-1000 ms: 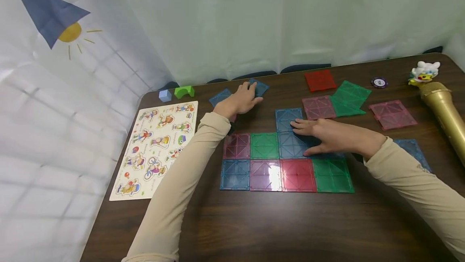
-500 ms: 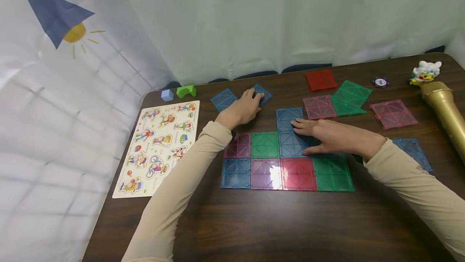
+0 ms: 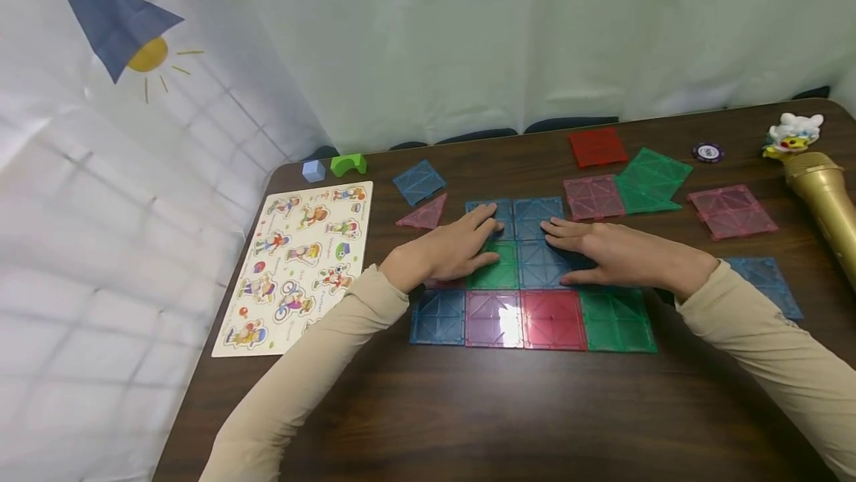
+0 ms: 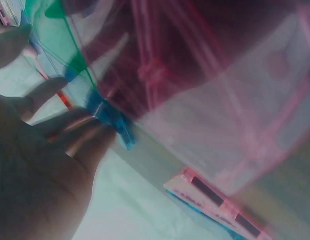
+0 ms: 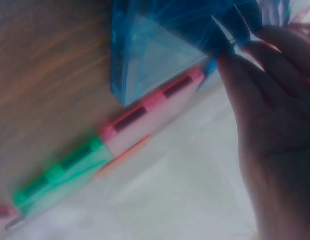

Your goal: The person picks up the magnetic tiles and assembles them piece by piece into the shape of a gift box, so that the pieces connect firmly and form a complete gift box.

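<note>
Both hands flat, fingers straight, pressing down on a patch of translucent square plastic tiles with embossed diagonal ribs, mid dark wood-grain counter (image 3: 468, 422).

Left hand (image 3: 446, 250): fingertips on a blue tile (image 3: 490, 213) at the patch's far-left corner, palm over the green tile (image 3: 498, 272) below it. That blue tile sits edge to edge with a second blue tile (image 3: 536, 215).

Right hand (image 3: 610, 253): fingertips on the second blue tile's near edge, palm across a third blue tile (image 3: 542, 265). The two hands are near each other, not touching.

Near row of the patch, 4 tiles: blue (image 3: 438, 316), purple (image 3: 493, 318), red (image 3: 553, 318), green (image 3: 617, 320).

Loose pieces toward the far edge: 1 blue square (image 3: 418, 181), 1 pink triangle (image 3: 424, 214), 1 red square (image 3: 597, 146), pink square (image 3: 589, 197), green squares overlapping (image 3: 652, 179); count unclear. Pink tile (image 3: 733, 210) and blue tile (image 3: 765, 285) toward the right edge.

Left edge: flat picture puzzle board (image 3: 302, 263), small pale blue cube (image 3: 312, 170), green arch block (image 3: 348, 164). Right edge: gold toy microphone (image 3: 824, 200).

Wrist views blurred: only tile edges with dark magnet strips.
</note>
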A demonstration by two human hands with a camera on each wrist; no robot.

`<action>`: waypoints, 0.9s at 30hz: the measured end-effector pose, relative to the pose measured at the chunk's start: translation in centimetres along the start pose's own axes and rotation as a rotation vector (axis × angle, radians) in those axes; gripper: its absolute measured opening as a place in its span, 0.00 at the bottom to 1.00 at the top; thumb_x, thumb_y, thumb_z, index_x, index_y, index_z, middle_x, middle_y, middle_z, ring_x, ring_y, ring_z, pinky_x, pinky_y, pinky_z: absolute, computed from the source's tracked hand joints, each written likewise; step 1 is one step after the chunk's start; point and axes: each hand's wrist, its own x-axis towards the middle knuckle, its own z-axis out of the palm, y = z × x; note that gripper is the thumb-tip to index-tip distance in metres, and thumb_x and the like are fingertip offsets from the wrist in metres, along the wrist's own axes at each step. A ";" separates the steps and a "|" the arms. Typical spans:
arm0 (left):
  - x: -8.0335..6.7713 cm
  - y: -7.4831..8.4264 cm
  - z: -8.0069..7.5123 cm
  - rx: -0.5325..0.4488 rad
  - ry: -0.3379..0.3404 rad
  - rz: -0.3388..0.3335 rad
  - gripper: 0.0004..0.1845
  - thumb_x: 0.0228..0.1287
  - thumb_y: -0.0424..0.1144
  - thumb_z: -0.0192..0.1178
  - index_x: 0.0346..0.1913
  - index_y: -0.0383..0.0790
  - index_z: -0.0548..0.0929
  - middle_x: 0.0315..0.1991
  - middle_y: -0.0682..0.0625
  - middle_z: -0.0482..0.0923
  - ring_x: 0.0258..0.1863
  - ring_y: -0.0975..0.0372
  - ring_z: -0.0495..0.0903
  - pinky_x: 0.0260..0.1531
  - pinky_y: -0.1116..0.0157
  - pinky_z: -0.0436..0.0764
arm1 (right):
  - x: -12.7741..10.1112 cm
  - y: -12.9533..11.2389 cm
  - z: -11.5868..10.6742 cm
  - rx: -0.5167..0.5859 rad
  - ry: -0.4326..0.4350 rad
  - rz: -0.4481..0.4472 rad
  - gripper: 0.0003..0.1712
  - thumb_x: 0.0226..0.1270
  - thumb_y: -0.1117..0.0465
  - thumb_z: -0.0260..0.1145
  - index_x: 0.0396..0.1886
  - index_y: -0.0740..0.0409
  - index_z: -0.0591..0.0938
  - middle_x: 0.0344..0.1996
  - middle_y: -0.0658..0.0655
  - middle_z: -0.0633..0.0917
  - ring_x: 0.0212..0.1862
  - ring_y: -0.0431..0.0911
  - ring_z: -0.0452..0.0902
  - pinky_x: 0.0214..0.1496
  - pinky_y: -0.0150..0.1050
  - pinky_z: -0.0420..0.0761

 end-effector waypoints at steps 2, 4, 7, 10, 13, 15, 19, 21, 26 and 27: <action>-0.2 0.1 0.2 -0.006 0.012 0.017 0.34 0.83 0.53 0.51 0.81 0.39 0.60 0.86 0.40 0.39 0.84 0.52 0.38 0.80 0.56 0.50 | 0.1 0.0 0.0 0.002 -0.004 0.002 0.39 0.68 0.51 0.75 0.71 0.69 0.76 0.73 0.72 0.72 0.73 0.66 0.68 0.66 0.62 0.75; -0.4 0.1 0.4 -0.010 0.016 0.020 0.35 0.83 0.54 0.52 0.81 0.39 0.60 0.86 0.41 0.38 0.85 0.53 0.36 0.80 0.56 0.49 | 0.2 0.0 0.0 0.002 -0.009 0.002 0.39 0.68 0.52 0.75 0.71 0.70 0.76 0.73 0.72 0.71 0.74 0.67 0.67 0.66 0.62 0.75; -0.4 0.2 0.5 -0.002 0.012 0.019 0.36 0.82 0.55 0.51 0.82 0.39 0.58 0.86 0.41 0.36 0.84 0.53 0.35 0.80 0.57 0.48 | 0.2 0.1 0.0 0.005 -0.018 0.004 0.39 0.69 0.51 0.75 0.72 0.69 0.75 0.73 0.72 0.71 0.74 0.67 0.67 0.67 0.62 0.74; -0.3 0.2 0.5 -0.012 0.004 0.018 0.37 0.83 0.56 0.50 0.82 0.39 0.58 0.86 0.42 0.35 0.84 0.54 0.34 0.80 0.56 0.49 | 0.1 0.2 0.1 0.009 -0.017 0.004 0.39 0.69 0.51 0.75 0.72 0.69 0.75 0.73 0.72 0.71 0.74 0.67 0.67 0.67 0.62 0.75; -0.1 0.0 0.3 -0.036 -0.002 0.018 0.35 0.83 0.57 0.48 0.82 0.41 0.59 0.86 0.43 0.37 0.85 0.55 0.36 0.80 0.55 0.52 | -0.1 0.3 0.2 0.008 -0.010 0.005 0.40 0.69 0.50 0.75 0.72 0.68 0.76 0.73 0.71 0.71 0.74 0.67 0.67 0.66 0.62 0.75; 0.1 -0.3 -0.1 -0.062 0.007 0.028 0.33 0.84 0.56 0.47 0.81 0.42 0.62 0.86 0.43 0.41 0.84 0.54 0.40 0.80 0.55 0.53 | -0.3 0.4 0.2 0.006 0.000 0.002 0.40 0.68 0.49 0.75 0.71 0.68 0.76 0.73 0.71 0.72 0.73 0.67 0.68 0.65 0.62 0.76; 0.2 -1.7 -1.0 -0.114 0.080 0.034 0.30 0.85 0.52 0.48 0.79 0.40 0.65 0.83 0.40 0.52 0.82 0.51 0.52 0.78 0.54 0.58 | -0.5 0.5 0.4 0.017 0.017 -0.007 0.39 0.69 0.51 0.75 0.72 0.68 0.76 0.73 0.71 0.72 0.73 0.66 0.68 0.65 0.62 0.76; 0.1 -2.6 -1.6 -0.131 0.136 0.010 0.30 0.85 0.51 0.48 0.79 0.38 0.65 0.81 0.40 0.56 0.80 0.50 0.56 0.77 0.52 0.61 | -0.5 0.4 0.5 0.024 0.023 -0.014 0.39 0.69 0.53 0.75 0.72 0.69 0.75 0.73 0.71 0.72 0.74 0.66 0.67 0.66 0.61 0.76; -0.4 -5.6 -3.2 -0.118 0.295 -0.118 0.30 0.84 0.46 0.52 0.78 0.33 0.64 0.78 0.38 0.59 0.76 0.48 0.62 0.72 0.48 0.68 | -0.6 0.2 0.7 0.028 0.033 -0.022 0.38 0.70 0.54 0.74 0.73 0.69 0.74 0.74 0.70 0.71 0.74 0.65 0.67 0.66 0.60 0.76; -0.4 -6.3 -3.4 -0.110 0.321 -0.152 0.30 0.84 0.45 0.53 0.78 0.33 0.64 0.77 0.37 0.58 0.76 0.47 0.61 0.71 0.48 0.68 | -0.6 0.2 0.7 0.027 0.033 -0.019 0.38 0.70 0.54 0.74 0.73 0.69 0.74 0.74 0.70 0.71 0.75 0.65 0.67 0.66 0.60 0.76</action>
